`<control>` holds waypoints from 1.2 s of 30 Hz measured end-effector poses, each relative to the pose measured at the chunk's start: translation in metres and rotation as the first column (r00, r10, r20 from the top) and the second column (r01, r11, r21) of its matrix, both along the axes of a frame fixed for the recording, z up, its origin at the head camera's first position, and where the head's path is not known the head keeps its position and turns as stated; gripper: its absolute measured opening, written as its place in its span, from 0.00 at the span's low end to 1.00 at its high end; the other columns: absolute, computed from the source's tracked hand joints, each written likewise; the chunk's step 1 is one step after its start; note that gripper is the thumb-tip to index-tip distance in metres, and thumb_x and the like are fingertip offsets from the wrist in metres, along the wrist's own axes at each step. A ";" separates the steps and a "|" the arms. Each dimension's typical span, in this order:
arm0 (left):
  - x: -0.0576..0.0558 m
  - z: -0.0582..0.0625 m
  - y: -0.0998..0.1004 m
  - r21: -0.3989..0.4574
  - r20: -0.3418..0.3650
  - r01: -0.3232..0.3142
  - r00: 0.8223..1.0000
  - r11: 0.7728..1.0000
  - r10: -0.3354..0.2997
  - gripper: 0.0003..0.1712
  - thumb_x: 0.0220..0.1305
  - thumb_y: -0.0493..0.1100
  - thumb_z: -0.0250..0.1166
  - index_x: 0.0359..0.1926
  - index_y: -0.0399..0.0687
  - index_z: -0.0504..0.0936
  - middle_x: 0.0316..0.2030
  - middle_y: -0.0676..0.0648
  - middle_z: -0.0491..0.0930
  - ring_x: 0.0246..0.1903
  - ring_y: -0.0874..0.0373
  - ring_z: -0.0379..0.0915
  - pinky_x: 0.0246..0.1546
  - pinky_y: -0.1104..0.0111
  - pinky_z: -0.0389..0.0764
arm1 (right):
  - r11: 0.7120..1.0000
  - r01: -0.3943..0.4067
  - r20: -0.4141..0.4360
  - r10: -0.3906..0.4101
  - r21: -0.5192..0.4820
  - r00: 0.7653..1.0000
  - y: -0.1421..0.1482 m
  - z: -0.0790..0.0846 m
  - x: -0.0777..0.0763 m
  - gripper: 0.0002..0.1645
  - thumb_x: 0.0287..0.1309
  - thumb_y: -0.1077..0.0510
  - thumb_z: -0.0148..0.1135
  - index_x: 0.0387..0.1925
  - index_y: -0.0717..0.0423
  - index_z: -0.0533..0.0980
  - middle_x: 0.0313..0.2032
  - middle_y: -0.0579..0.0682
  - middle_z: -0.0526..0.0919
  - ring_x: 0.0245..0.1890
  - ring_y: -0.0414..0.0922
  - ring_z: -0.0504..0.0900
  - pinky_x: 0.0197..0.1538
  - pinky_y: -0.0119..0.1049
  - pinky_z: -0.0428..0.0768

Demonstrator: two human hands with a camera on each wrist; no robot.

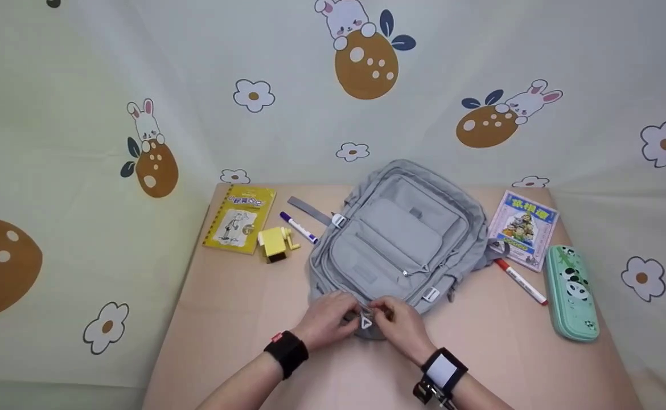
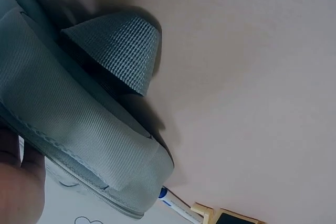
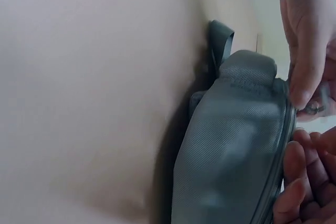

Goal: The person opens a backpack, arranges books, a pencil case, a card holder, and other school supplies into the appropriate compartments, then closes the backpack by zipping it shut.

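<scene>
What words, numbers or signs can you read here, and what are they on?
No word or number is clear enough to quote.
Yellow book: big title, too blurred.
Book with cartoon figures: big title and a line below, too blurred.
Gray backpack: front patch, too faint.
Purple-capped marker and red-capped marker: marks too small.
Red tag on the black wristband: too small.
Zipper pull: a triangle, no readable word.

grey fabric backpack [image 1: 398, 230] | lying front up | aslant | on peach tabletop [image 1: 253, 307]
</scene>
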State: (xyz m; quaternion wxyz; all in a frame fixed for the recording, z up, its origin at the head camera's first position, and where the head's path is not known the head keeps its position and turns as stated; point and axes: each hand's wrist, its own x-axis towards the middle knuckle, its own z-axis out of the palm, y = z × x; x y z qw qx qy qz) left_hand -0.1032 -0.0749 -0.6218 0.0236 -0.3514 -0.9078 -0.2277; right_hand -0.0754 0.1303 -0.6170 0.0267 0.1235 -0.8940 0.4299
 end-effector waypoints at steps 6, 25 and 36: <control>0.001 0.001 0.001 0.043 0.055 -0.039 0.998 0.998 0.036 0.07 0.54 0.49 0.61 0.35 0.60 0.74 0.30 0.62 0.71 0.32 0.67 0.65 0.33 0.70 0.69 | 0.973 -0.058 -0.229 0.110 0.222 0.967 0.001 -0.007 -0.002 0.14 0.44 0.54 0.67 0.37 0.47 0.82 0.35 0.38 0.78 0.37 0.40 0.71 0.39 0.36 0.71; -0.006 0.001 -0.027 0.026 0.005 -0.087 0.996 0.996 0.087 0.06 0.54 0.43 0.62 0.34 0.57 0.73 0.41 0.58 0.70 0.44 0.62 0.64 0.44 0.65 0.68 | 0.948 -0.062 -0.187 0.125 0.313 0.974 -0.004 -0.005 -0.001 0.07 0.47 0.51 0.69 0.29 0.42 0.78 0.30 0.35 0.78 0.34 0.37 0.72 0.42 0.38 0.68; -0.010 -0.002 -0.044 0.010 0.121 -0.178 0.977 0.984 0.176 0.08 0.58 0.43 0.61 0.36 0.60 0.71 0.40 0.59 0.66 0.41 0.64 0.62 0.39 0.67 0.70 | 0.942 -0.090 -0.124 0.137 0.323 0.983 -0.004 0.000 -0.003 0.06 0.47 0.50 0.66 0.30 0.41 0.78 0.29 0.34 0.78 0.32 0.36 0.71 0.40 0.36 0.67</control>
